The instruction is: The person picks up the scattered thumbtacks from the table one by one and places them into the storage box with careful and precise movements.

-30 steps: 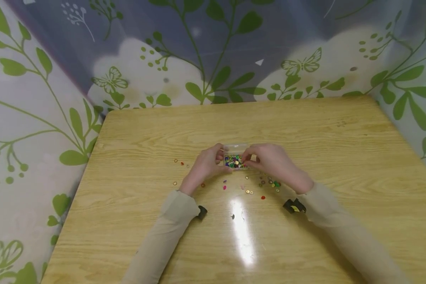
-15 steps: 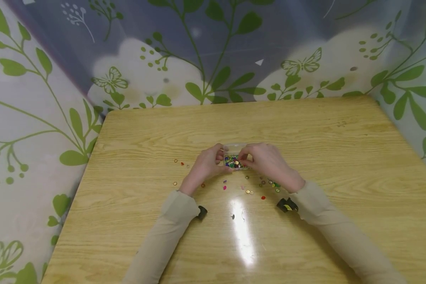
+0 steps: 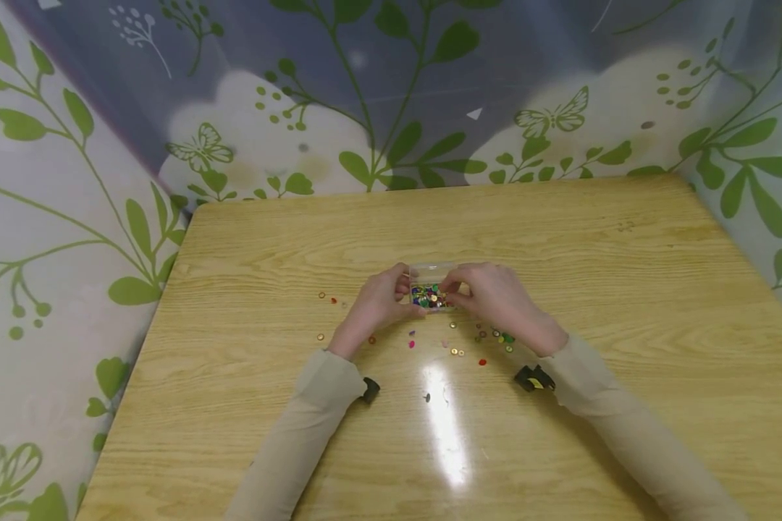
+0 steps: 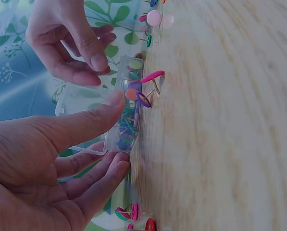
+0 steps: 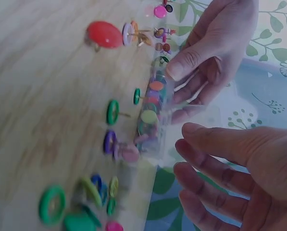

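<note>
A small clear plastic box (image 3: 438,310) of colourful thumbtacks (image 3: 426,295) sits on the table, its clear lid (image 3: 433,270) raised at the back. My left hand (image 3: 379,298) steadies its left side, thumb against the front and fingers behind, as the left wrist view shows. Above the box's right end hovers my right hand (image 3: 495,295), its fingers bent; in the right wrist view its thumb and fingertips (image 5: 191,129) are close together with no tack visible between them. A pink thumbtack (image 4: 153,76) and a purple one (image 4: 143,99) lie just before the box.
Loose thumbtacks lie scattered around: a red one (image 3: 482,362), a green one (image 3: 508,338), a brass-coloured one (image 3: 321,295) at left and a lone one (image 3: 427,397) nearer me. A leaf-patterned wall covering (image 3: 417,94) rises behind the wooden table (image 3: 300,239).
My right hand shifted left over the box, then slightly back to the right. My left hand and the box have stayed in place.
</note>
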Action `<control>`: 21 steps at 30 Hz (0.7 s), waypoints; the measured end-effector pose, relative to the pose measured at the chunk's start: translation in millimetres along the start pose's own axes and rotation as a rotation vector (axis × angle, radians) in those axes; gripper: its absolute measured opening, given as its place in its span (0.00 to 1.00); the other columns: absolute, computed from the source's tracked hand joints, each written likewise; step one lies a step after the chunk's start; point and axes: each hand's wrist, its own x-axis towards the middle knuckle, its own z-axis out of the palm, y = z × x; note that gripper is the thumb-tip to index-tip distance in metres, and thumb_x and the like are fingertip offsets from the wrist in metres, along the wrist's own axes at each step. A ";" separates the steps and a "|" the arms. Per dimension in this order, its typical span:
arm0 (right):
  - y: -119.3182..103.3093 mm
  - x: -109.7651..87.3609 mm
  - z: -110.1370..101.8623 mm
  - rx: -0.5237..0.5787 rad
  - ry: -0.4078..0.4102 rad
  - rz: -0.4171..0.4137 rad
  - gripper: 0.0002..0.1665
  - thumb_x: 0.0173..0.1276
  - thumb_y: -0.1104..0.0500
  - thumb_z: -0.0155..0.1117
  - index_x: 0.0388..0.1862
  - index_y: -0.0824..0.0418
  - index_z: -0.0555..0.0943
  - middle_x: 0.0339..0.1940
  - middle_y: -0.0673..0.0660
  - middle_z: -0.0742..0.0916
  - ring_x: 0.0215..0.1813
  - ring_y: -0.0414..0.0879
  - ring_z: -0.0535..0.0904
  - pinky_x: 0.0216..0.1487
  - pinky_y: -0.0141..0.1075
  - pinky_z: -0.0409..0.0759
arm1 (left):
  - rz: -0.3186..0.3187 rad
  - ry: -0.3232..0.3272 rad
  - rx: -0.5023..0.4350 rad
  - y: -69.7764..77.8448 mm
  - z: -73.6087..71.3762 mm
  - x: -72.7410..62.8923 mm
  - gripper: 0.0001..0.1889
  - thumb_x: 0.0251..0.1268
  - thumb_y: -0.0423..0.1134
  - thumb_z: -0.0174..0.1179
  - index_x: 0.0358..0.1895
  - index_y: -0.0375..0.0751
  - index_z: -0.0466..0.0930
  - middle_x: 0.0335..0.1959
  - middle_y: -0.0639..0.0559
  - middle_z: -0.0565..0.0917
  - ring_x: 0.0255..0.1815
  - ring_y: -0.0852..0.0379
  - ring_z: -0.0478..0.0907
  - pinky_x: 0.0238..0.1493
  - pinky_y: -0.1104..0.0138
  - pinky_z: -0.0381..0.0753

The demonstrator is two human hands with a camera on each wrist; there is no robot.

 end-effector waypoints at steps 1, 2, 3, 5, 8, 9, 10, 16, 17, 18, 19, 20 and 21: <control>1.1 -1.6 -1.6 0.005 -0.004 0.010 0.06 0.66 0.59 0.73 0.41 0.56 0.89 0.36 0.49 0.91 0.19 0.37 0.71 0.19 0.31 0.68 | -0.001 0.000 0.001 -0.1 0.1 -0.1 0.31 0.54 0.39 0.78 0.62 0.40 0.76 0.54 0.44 0.83 0.56 0.48 0.80 0.60 0.60 0.81; 2.5 -3.3 -3.4 0.003 -0.006 0.017 0.05 0.66 0.59 0.73 0.41 0.56 0.89 0.36 0.50 0.91 0.21 0.37 0.73 0.21 0.32 0.70 | -0.002 0.000 0.002 -0.3 0.2 0.2 0.31 0.54 0.39 0.78 0.62 0.40 0.76 0.54 0.44 0.83 0.56 0.48 0.80 0.61 0.60 0.81; 4.3 -5.1 -5.1 0.000 -0.008 0.027 0.05 0.67 0.59 0.72 0.41 0.56 0.88 0.37 0.50 0.91 0.22 0.38 0.74 0.21 0.32 0.71 | -0.004 -0.001 0.002 -0.2 0.2 0.3 0.31 0.54 0.39 0.78 0.62 0.40 0.76 0.54 0.44 0.83 0.56 0.48 0.80 0.61 0.60 0.81; 8.9 -9.2 -8.8 -0.022 -0.008 0.043 0.05 0.67 0.60 0.72 0.41 0.56 0.88 0.37 0.51 0.91 0.25 0.40 0.79 0.24 0.33 0.75 | -0.008 -0.003 0.001 -0.3 0.3 0.4 0.31 0.54 0.39 0.78 0.62 0.41 0.76 0.54 0.44 0.83 0.56 0.48 0.80 0.61 0.60 0.80; 17.0 -15.7 -13.9 -0.055 -0.001 0.059 0.06 0.67 0.60 0.72 0.42 0.57 0.88 0.37 0.52 0.91 0.28 0.43 0.83 0.25 0.34 0.78 | -0.009 -0.005 -0.005 0.1 -0.2 -0.1 0.32 0.55 0.39 0.78 0.63 0.40 0.75 0.55 0.44 0.83 0.57 0.48 0.80 0.62 0.60 0.80; 19.2 -18.2 -15.3 -0.062 -0.003 0.067 0.07 0.67 0.61 0.72 0.43 0.57 0.88 0.37 0.52 0.90 0.29 0.43 0.83 0.25 0.35 0.78 | -0.008 -0.005 -0.006 0.4 -0.4 -0.4 0.32 0.55 0.39 0.77 0.63 0.40 0.75 0.55 0.44 0.83 0.57 0.48 0.80 0.62 0.60 0.80; 21.4 -20.6 -16.9 -0.069 -0.006 0.074 0.08 0.67 0.61 0.72 0.44 0.57 0.88 0.37 0.52 0.90 0.30 0.44 0.84 0.25 0.35 0.79 | -0.008 -0.005 -0.007 0.4 -0.5 -0.6 0.32 0.55 0.39 0.77 0.63 0.40 0.75 0.55 0.44 0.83 0.57 0.48 0.80 0.62 0.60 0.80; 30.2 -34.6 -21.8 -0.094 -0.051 0.094 0.13 0.66 0.59 0.73 0.49 0.58 0.87 0.46 0.58 0.88 0.35 0.49 0.84 0.24 0.35 0.76 | -0.012 -0.008 0.000 0.9 -0.9 -1.1 0.32 0.55 0.39 0.77 0.63 0.40 0.75 0.55 0.44 0.82 0.57 0.48 0.79 0.62 0.60 0.80; 31.5 -36.7 -21.7 -0.098 -0.056 0.091 0.14 0.65 0.59 0.73 0.50 0.58 0.87 0.48 0.59 0.88 0.35 0.50 0.83 0.24 0.35 0.76 | -0.013 -0.009 0.001 1.1 -1.0 -1.1 0.32 0.55 0.40 0.77 0.63 0.41 0.75 0.55 0.44 0.82 0.57 0.48 0.79 0.62 0.60 0.80; 33.1 -38.5 -21.3 -0.099 -0.059 0.086 0.14 0.64 0.59 0.73 0.49 0.58 0.87 0.47 0.60 0.88 0.36 0.50 0.84 0.25 0.35 0.77 | -0.014 -0.009 0.003 1.2 -1.1 -1.0 0.32 0.55 0.40 0.77 0.63 0.41 0.75 0.55 0.44 0.82 0.57 0.48 0.79 0.62 0.60 0.80; 34.4 -40.2 -20.8 -0.098 -0.062 0.082 0.14 0.64 0.59 0.74 0.48 0.58 0.88 0.47 0.59 0.89 0.36 0.50 0.84 0.25 0.35 0.77 | -0.015 -0.010 0.002 1.2 -1.1 -1.1 0.32 0.55 0.40 0.77 0.63 0.41 0.75 0.56 0.44 0.82 0.57 0.48 0.79 0.62 0.60 0.80; 36.0 -41.9 -20.2 -0.095 -0.066 0.078 0.13 0.63 0.60 0.74 0.47 0.58 0.88 0.45 0.58 0.89 0.35 0.49 0.83 0.26 0.35 0.78 | -0.015 -0.009 0.002 1.2 -1.0 -1.0 0.32 0.55 0.40 0.77 0.63 0.41 0.75 0.55 0.44 0.82 0.57 0.48 0.79 0.62 0.60 0.80; 37.4 -43.3 -19.5 -0.089 -0.071 0.073 0.13 0.62 0.61 0.75 0.46 0.58 0.88 0.43 0.57 0.89 0.34 0.48 0.83 0.27 0.35 0.78 | -0.016 -0.009 0.001 1.1 -1.0 -0.9 0.32 0.55 0.39 0.77 0.63 0.41 0.75 0.55 0.44 0.82 0.57 0.48 0.79 0.62 0.60 0.80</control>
